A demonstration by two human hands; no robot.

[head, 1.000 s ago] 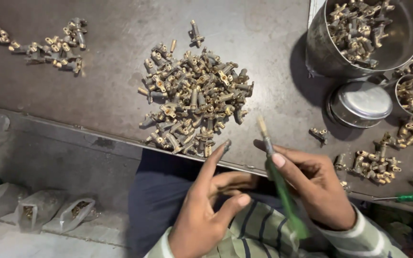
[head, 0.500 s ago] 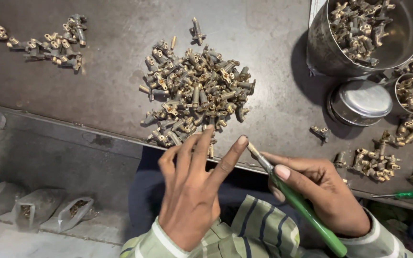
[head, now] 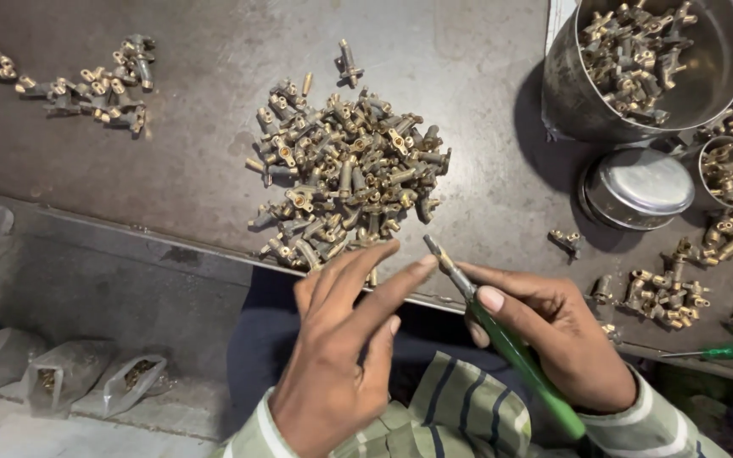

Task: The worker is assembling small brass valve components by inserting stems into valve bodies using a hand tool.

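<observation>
a dark, worn metal desk (head: 171, 170) fills most of the view, its surface scuffed and spotted, with a straight front edge running from the left down toward the right. below that edge lies a grey concrete floor (head: 86, 288) in dimmer light. a few clear plastic bags (head: 69, 377) rest on the floor at lower left, beside a paler strip of ground.

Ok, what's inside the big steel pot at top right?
The pot holds a heap of small brass fittings piled against its left side; bare steel wall shows on the right. The bottom beneath the heap is covered, so how deep the pile goes cannot be seen.
</observation>
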